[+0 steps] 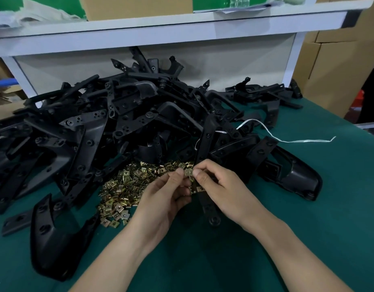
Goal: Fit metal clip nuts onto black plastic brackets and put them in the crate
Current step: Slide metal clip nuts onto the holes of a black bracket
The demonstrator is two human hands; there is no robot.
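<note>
**Seating a clip nut on the bracket arm**

I've got both hands on one clip nut (188, 172). The left hand (171, 192) pinches its left edge with curled fingers, and the right hand (215, 186) pinches its right. It sits mid-frame over the bracket (208, 140), whose long axis runs 12 to 6 o'clock, round boss end toward me. I'd square the nut's mouth to the arm's edge, then push straight until the holes align. The loose nuts (120, 190) lie at 9 o'clock.
</note>
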